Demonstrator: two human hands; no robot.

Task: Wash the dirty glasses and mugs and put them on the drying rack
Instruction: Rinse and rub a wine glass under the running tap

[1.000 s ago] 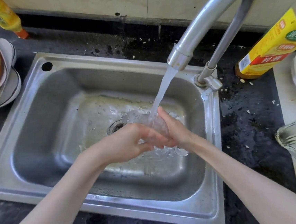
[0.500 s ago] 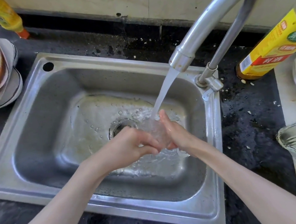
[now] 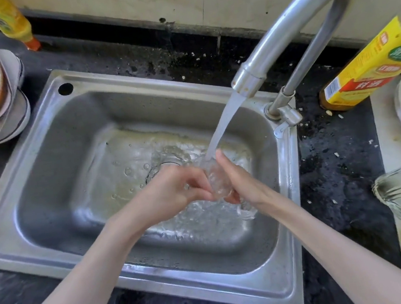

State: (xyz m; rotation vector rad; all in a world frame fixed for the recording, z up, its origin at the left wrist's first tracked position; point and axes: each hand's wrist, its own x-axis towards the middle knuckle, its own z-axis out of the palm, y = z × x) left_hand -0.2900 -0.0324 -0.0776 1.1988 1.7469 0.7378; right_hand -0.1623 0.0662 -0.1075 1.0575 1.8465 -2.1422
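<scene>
two bare forearms enter from the bottom edge, one each side. no sleeves or cuffs in frame, arms uncovered right to the edge. left hand [image 3: 171, 191]: no glove, no ring, no watch or band at the wrist. right hand [image 3: 240, 181]: same, bare, no jewellery, no strap. fingers [image 3: 220, 155] slim, nails short, no polish that i can make out. both hands look wet and glossy. no tattoos, plasters or marks visible on either arm. nothing worn anywhere in view. rest of the body is out of frame, so clothing can't be told.
</scene>
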